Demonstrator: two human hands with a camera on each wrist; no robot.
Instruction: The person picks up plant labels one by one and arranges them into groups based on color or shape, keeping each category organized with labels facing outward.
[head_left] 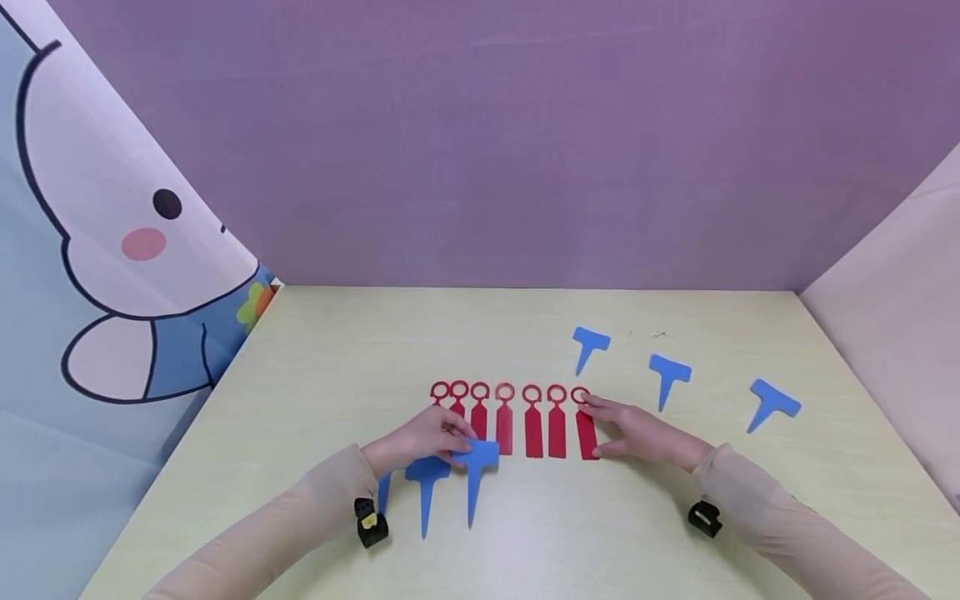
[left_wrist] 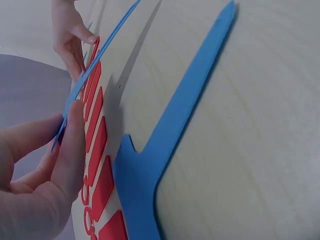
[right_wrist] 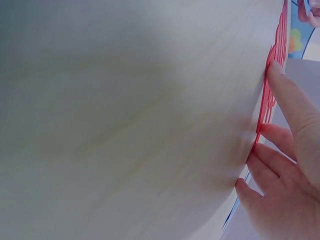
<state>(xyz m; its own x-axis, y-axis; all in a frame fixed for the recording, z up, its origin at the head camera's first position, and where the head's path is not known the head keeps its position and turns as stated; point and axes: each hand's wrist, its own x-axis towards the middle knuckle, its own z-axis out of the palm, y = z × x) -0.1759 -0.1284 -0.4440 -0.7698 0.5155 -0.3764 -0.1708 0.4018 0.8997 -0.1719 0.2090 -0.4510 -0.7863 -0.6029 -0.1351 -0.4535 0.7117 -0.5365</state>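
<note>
Blue and flat, a T-shaped tag (head_left: 480, 454) is pinched by its wide top between the thumb and fingers of the left hand (head_left: 426, 435), its pointed stem toward the person; the left wrist view shows it lifted clear of the table (head_left: 555, 542). The right hand (head_left: 637, 433) has its fingers spread and loosely extended, touching the end red tag (head_left: 587, 435) on the right: one fingertip is at the ring, the thumb at the lower edge.

Between the hands runs a row of red tags (head_left: 533, 433), seven counting that end one, rings pointing away from the person. The left hand hides parts of the leftmost ones in the head view. Just left of the held tag lies a second blue tag (head_left: 427, 479), and beside it a third blue tag (head_left: 384, 492), mostly covered by the hand.

Three more blue tags (head_left: 670, 375) lie well apart from one another, beyond and to the right of the right hand. Farther out, a purple backdrop (head_left: 525, 150) stands behind the table, with a cartoon curtain (head_left: 97, 208) on the left.
</note>
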